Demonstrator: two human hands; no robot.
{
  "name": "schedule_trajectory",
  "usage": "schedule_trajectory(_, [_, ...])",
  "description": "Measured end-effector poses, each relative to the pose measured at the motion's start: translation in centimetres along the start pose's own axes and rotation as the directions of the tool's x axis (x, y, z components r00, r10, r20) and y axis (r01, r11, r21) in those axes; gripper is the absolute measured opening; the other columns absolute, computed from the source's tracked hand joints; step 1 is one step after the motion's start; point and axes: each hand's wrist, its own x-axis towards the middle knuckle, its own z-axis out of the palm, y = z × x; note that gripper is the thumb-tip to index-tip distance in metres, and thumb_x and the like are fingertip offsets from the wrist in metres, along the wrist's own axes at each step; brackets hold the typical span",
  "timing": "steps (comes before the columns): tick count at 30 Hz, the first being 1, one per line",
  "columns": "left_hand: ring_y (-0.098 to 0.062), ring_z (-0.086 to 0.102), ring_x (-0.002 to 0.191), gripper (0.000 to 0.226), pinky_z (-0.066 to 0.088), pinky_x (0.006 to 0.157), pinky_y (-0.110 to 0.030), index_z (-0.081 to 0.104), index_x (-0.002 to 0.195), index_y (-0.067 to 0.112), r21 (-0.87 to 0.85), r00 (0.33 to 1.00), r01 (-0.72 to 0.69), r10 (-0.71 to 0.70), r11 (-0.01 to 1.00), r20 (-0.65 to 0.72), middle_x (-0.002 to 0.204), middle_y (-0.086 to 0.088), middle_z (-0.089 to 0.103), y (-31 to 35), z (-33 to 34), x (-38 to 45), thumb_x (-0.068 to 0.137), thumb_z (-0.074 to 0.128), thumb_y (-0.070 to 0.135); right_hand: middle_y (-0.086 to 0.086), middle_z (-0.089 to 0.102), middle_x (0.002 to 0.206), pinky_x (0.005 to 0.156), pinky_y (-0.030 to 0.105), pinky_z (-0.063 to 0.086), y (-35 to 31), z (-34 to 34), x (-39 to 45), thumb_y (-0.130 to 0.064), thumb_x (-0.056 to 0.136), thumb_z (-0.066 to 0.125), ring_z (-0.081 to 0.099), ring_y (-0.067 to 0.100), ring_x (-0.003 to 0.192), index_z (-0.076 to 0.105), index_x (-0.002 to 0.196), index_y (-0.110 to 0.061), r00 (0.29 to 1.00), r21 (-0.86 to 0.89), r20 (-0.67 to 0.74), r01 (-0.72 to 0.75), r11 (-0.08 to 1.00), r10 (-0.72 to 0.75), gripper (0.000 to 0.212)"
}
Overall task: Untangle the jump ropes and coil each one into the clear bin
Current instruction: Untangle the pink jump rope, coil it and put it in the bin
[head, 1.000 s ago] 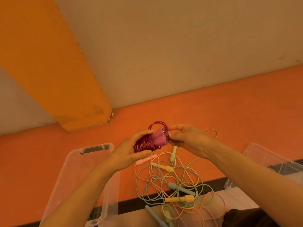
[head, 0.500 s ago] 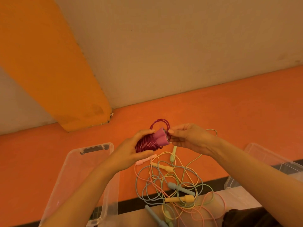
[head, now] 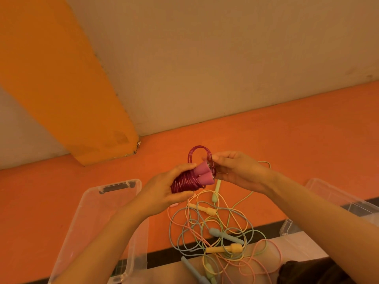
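The left hand is wrapped round the coiled magenta rope, keeping its turns from springing loose, while the right hand pinches the last loop beside the handles. The clear bin waits under the left forearm; the tangled ropes lie below both hands.

A plain indoor room, perhaps a play or activity space, though which kind cannot be told; an orange painted floor fills the middle of the frame; a bare beige wall spans the top; an orange pillar stands upper left; clear plastic bins sit at lower left and right.
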Motion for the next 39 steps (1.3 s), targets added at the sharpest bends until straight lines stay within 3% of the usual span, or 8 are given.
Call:
schedule_trajectory(5, [-0.004, 0.059, 0.093, 0.063, 0.049, 0.081, -0.034, 0.025, 0.128, 0.068, 0.038, 0.998, -0.044, 0.042, 0.998, 0.057, 0.114, 0.014, 0.059, 0.6, 0.7, -0.4, 0.073, 0.057, 0.064, 0.007, 0.069, 0.078, 0.066, 0.025, 0.056, -0.8, -0.4, -0.1, -0.017, 0.078, 0.06, 0.066, 0.018, 0.074, 0.064, 0.105, -0.008, 0.998, 0.058, -0.054, 0.039, 0.998, -0.035, 0.029])
schedule_trajectory(9, [0.0, 0.055, 0.095, 0.061, 0.048, 0.081, -0.029, 0.024, 0.126, 0.065, 0.042, 0.998, -0.027, 0.025, 0.999, 0.054, 0.111, 0.024, 0.055, 0.4, 0.6, -0.3, 0.073, 0.054, 0.066, 0.008, 0.073, 0.078, 0.063, 0.023, 0.057, -1.2, -0.6, -0.4, -0.01, 0.091, 0.055, 0.07, 0.014, 0.069, 0.066, 0.1, -0.005, 0.995, -0.168, -0.058, 0.064, 0.984, -0.075, 0.016])
schedule_trajectory(12, [0.007, 0.054, 0.097, 0.061, 0.048, 0.078, -0.023, 0.023, 0.124, 0.066, 0.04, 0.999, -0.014, 0.013, 0.999, 0.035, 0.11, 0.035, 0.048, 0.2, 0.2, -0.2, 0.071, 0.052, 0.068, 0.006, 0.072, 0.081, 0.064, 0.024, 0.056, -0.6, -0.6, -0.3, -0.007, 0.096, 0.051, 0.068, 0.012, 0.068, 0.06, 0.112, -0.003, 0.985, -0.432, -0.07, 0.113, 0.895, -0.158, 0.02])
schedule_trajectory(17, [0.002, 0.055, 0.095, 0.062, 0.048, 0.077, -0.023, 0.022, 0.125, 0.066, 0.055, 0.999, -0.021, 0.019, 0.998, 0.039, 0.111, 0.023, 0.054, 0.4, 0.3, -0.2, 0.07, 0.051, 0.069, -0.005, 0.069, 0.069, 0.054, 0.019, 0.05, 0.3, -0.6, 0.2, -0.004, 0.096, 0.051, 0.064, 0.006, 0.059, 0.058, 0.098, -0.007, 0.973, -0.505, -0.112, 0.119, 0.855, -0.201, 0.008])
schedule_trajectory(24, [-0.005, 0.054, 0.113, 0.065, 0.039, 0.087, -0.021, 0.027, 0.137, 0.052, 0.315, 0.987, -0.139, 0.106, 0.939, 0.121, 0.131, 0.016, 0.056, -1.0, 0.4, -0.3, 0.079, 0.054, 0.064, 0.015, 0.073, 0.086, 0.065, 0.028, 0.053, -1.0, -1.1, -0.1, -0.044, 0.1, 0.033, 0.069, 0.02, 0.07, 0.067, 0.092, -0.001, 0.979, -0.386, -0.19, -0.009, 0.923, -0.07, 0.055])
schedule_trajectory(28, [-0.009, 0.057, 0.101, 0.063, 0.038, 0.088, -0.029, 0.013, 0.136, 0.055, 0.451, 0.968, -0.226, 0.146, 0.864, 0.206, 0.112, 0.012, 0.061, -1.3, 0.9, -0.2, 0.081, 0.04, 0.069, 0.017, 0.073, 0.09, 0.077, 0.038, 0.054, -1.5, -2.4, -0.2, -0.059, 0.094, 0.028, 0.071, 0.03, 0.082, 0.068, 0.094, 0.0, 0.974, -0.401, -0.221, -0.051, 0.915, -0.042, 0.072])
schedule_trajectory(35, [-0.017, 0.057, 0.084, 0.063, 0.035, 0.074, -0.03, 0.016, 0.139, 0.051, 0.475, 0.938, -0.335, 0.238, 0.814, 0.253, 0.091, 0.005, 0.059, -1.0, 2.1, -0.1, 0.083, 0.04, 0.066, 0.014, 0.069, 0.106, 0.085, 0.041, 0.054, -1.0, -3.0, 0.0, -0.051, 0.097, 0.033, 0.068, 0.029, 0.093, 0.063, 0.109, -0.006, 0.967, -0.511, -0.246, -0.069, 0.857, -0.069, 0.055])
schedule_trajectory(39, [-0.017, 0.059, 0.072, 0.061, 0.042, 0.064, -0.031, 0.028, 0.139, 0.044, 0.55, 0.907, -0.422, 0.333, 0.721, 0.259, 0.078, 0.005, 0.057, -1.3, 2.8, -0.3, 0.083, 0.042, 0.065, 0.018, 0.065, 0.116, 0.087, 0.036, 0.047, -0.7, -3.6, 0.4, -0.039, 0.1, 0.039, 0.062, 0.027, 0.103, 0.062, 0.114, -0.001, 0.954, -0.776, -0.204, -0.022, 0.63, -0.218, 0.047])
